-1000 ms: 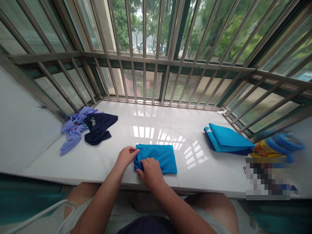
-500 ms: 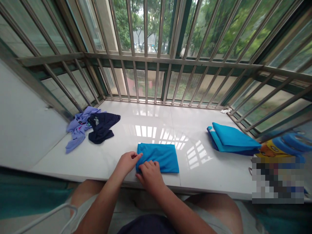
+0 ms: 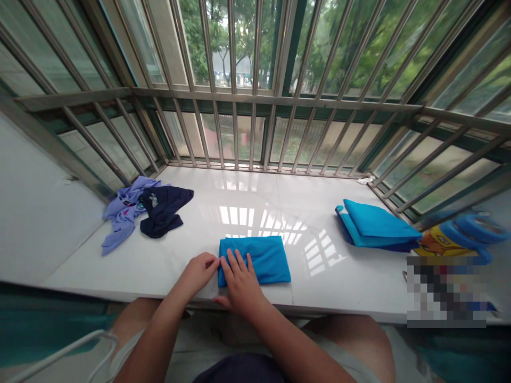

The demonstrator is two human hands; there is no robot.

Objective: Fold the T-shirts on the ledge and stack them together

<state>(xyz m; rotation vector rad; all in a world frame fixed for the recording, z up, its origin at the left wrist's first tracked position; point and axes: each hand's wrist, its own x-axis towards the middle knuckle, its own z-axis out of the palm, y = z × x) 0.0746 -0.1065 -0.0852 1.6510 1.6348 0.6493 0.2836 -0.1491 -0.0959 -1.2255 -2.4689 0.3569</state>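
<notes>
A bright blue folded cloth (image 3: 268,260) lies flat on the white ledge in front of me, a rough rectangle with light creases. At its left edge, my left hand (image 3: 199,270) is closed, thumb and fingertips pinching the border. My right hand (image 3: 240,279) rests palm down over the cloth's left part with its fingers spread, the thumb pointing left at the near edge. Whether it is a garment or a plain piece of fabric cannot be told from this side.
On the left lie a crumpled lilac garment (image 3: 122,213) and a dark navy one (image 3: 162,213). A stack of folded blue cloths (image 3: 379,223) sits at the right, beside a blue and yellow bottle (image 3: 451,239). Metal window bars (image 3: 255,133) rise behind the white ledge (image 3: 131,271).
My right hand has flattened and spread its fingers farther up the cloth. My left hand has drawn slightly down and left to the edge. The whole view has shifted a little.
</notes>
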